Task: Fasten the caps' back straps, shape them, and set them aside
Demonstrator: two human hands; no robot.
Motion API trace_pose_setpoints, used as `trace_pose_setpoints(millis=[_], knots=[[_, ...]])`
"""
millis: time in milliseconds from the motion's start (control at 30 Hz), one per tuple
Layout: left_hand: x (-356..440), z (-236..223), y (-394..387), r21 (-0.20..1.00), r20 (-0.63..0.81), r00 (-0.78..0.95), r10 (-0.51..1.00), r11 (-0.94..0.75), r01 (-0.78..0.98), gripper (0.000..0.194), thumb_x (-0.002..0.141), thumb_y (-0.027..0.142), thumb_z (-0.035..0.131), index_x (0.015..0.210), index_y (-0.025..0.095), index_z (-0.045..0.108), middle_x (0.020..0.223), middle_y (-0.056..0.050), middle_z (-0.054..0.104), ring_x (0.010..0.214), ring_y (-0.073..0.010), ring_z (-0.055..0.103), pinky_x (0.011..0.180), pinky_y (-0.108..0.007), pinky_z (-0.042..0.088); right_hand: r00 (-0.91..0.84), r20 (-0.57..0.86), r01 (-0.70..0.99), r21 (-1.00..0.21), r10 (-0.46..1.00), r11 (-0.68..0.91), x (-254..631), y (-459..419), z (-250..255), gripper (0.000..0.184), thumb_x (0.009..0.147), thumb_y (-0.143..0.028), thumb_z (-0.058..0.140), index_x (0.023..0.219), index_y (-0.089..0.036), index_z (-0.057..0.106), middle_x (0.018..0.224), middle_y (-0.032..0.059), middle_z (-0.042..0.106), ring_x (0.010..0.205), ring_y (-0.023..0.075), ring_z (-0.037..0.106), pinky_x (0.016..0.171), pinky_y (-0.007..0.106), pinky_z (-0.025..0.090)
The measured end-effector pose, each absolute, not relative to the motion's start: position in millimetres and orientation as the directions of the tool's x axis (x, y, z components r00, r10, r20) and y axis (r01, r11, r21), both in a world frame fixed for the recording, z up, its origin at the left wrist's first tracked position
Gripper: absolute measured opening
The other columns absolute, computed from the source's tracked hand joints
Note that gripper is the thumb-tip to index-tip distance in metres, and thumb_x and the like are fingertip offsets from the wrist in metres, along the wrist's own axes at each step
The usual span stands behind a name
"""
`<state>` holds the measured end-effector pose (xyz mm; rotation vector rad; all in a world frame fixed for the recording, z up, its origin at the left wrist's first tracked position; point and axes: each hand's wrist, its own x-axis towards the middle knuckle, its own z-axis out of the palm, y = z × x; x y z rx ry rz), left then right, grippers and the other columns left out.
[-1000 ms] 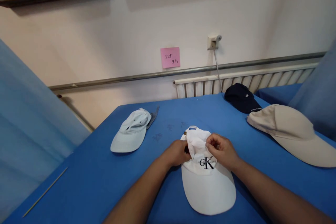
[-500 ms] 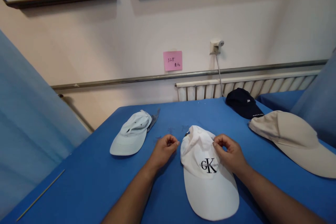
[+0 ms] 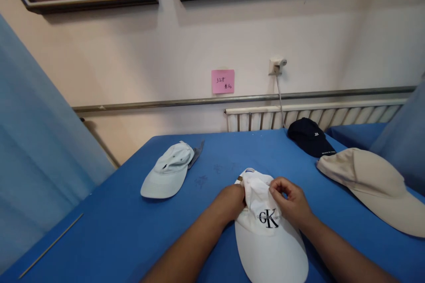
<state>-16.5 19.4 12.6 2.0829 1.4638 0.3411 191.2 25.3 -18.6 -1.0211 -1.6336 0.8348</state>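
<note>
A white cap (image 3: 268, 239) with a black logo on its front lies on the blue table (image 3: 109, 225), brim toward me. My left hand (image 3: 230, 201) presses in on the crown's left side, fingers curled against the fabric. My right hand (image 3: 292, 203) pinches the crown's right side between thumb and fingers. The crown is bunched up between both hands.
A pale grey cap (image 3: 168, 170) rests to the left. A navy cap (image 3: 310, 137) and a large beige cap (image 3: 372, 183) lie at the right. Behind the table are a radiator (image 3: 315, 115), a pink note (image 3: 222, 81) and a wall socket (image 3: 276, 65).
My left hand, clear of the cap half a second ago, has come back onto the crown's left side. The crown is squeezed together again. My right hand kept its pinch.
</note>
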Motion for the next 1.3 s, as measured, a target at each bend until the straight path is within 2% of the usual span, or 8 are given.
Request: trace_pose_setpoints(millis=[200, 333, 467, 667, 800, 933, 1167, 1300], knots=[[-27.4, 16.6, 11.5, 0.493, 0.054, 0.267, 0.962, -0.258, 0.831, 0.016, 0.074, 0.018, 0.054, 0.077, 0.019, 0.070, 0.083, -0.009, 0.071, 0.075, -0.0216, 0.062, 0.066, -0.028, 0.041, -0.110, 0.397, 0.226, -0.883, 0.911, 0.412, 195.0, 31.5, -24.4, 0.016, 0.082, -0.031, 0.057, 0.071, -0.020, 0.057, 0.070, 0.0019, 0.058, 0.066, 0.0168, 0.054, 0.063, 0.028, 0.045], [-51.7, 29.2, 3.5, 0.636, 0.224, 0.023, 0.974, -0.164, 0.754, 0.017, 0.078, 0.022, 0.052, 0.077, 0.019, 0.069, 0.076, -0.004, 0.069, 0.069, -0.0176, 0.059, 0.064, -0.026, 0.041, -0.060, 0.407, 0.212, -0.887, 0.911, 0.411, 197.4, 35.8, -27.2, 0.014, 0.083, -0.030, 0.057, 0.072, -0.020, 0.057, 0.072, 0.0020, 0.059, 0.068, 0.0175, 0.055, 0.065, 0.029, 0.046], [-65.5, 38.6, -0.4, 0.746, 0.276, -0.165, 0.947, -0.103, 0.658, 0.021, 0.082, 0.032, 0.053, 0.077, 0.018, 0.068, 0.072, -0.002, 0.067, 0.065, -0.0163, 0.058, 0.061, -0.026, 0.041, -0.081, 0.425, 0.210, -0.877, 0.901, 0.433, 195.9, 34.0, -26.4, 0.015, 0.085, -0.029, 0.056, 0.073, -0.020, 0.056, 0.072, 0.0018, 0.058, 0.068, 0.0172, 0.054, 0.065, 0.029, 0.045], [-57.3, 30.9, 0.9, 0.792, 0.190, -0.040, 0.981, -0.129, 0.597, 0.023, 0.081, 0.033, 0.054, 0.078, 0.017, 0.070, 0.073, -0.003, 0.068, 0.065, -0.0162, 0.058, 0.062, -0.026, 0.043, -0.099, 0.416, 0.187, -0.884, 0.904, 0.428, 191.9, 30.4, -27.3, 0.015, 0.087, -0.029, 0.055, 0.075, -0.020, 0.057, 0.075, 0.0020, 0.058, 0.069, 0.0163, 0.053, 0.067, 0.029, 0.045], [-55.3, 29.5, 0.5, 0.816, 0.191, -0.114, 0.975, -0.093, 0.570, 0.022, 0.081, 0.034, 0.052, 0.080, 0.017, 0.066, 0.071, -0.002, 0.067, 0.063, -0.0161, 0.059, 0.061, -0.026, 0.043, -0.099, 0.384, 0.116, -0.912, 0.918, 0.394, 191.8, 29.6, -27.9, 0.016, 0.087, -0.031, 0.056, 0.076, -0.020, 0.057, 0.076, 0.0022, 0.058, 0.070, 0.0162, 0.053, 0.066, 0.028, 0.045], [-55.1, 36.4, -4.0, 0.744, 0.220, -0.097, 0.971, -0.102, 0.661, 0.023, 0.082, 0.037, 0.052, 0.075, 0.017, 0.061, 0.065, 0.000, 0.062, 0.060, -0.0155, 0.057, 0.059, -0.025, 0.041, -0.095, 0.358, 0.095, -0.926, 0.929, 0.366, 191.6, 28.3, -26.4, 0.016, 0.086, -0.032, 0.058, 0.075, -0.020, 0.058, 0.075, 0.0021, 0.058, 0.070, 0.0161, 0.052, 0.066, 0.027, 0.043], [-47.8, 35.4, -7.3, 0.646, 0.096, 0.066, 0.993, -0.112, 0.755, 0.017, 0.081, 0.031, 0.053, 0.076, 0.018, 0.063, 0.073, -0.002, 0.065, 0.066, -0.0162, 0.056, 0.059, -0.025, 0.037, -0.084, 0.335, 0.088, -0.936, 0.939, 0.342, 191.0, 27.7, -26.5, 0.017, 0.085, -0.034, 0.060, 0.075, -0.019, 0.059, 0.073, 0.0019, 0.057, 0.068, 0.0157, 0.051, 0.064, 0.027, 0.043], [-53.0, 40.5, -7.4, 0.801, 0.034, 0.164, 0.986, -0.125, 0.586, 0.020, 0.081, 0.034, 0.055, 0.071, 0.017, 0.057, 0.067, 0.000, 0.059, 0.063, -0.0137, 0.051, 0.059, -0.024, 0.038, -0.065, 0.296, 0.044, -0.953, 0.953, 0.299, 190.0, 27.8, -24.8, 0.019, 0.084, -0.036, 0.062, 0.077, -0.019, 0.060, 0.071, 0.0007, 0.057, 0.064, 0.0142, 0.049, 0.060, 0.026, 0.042]])
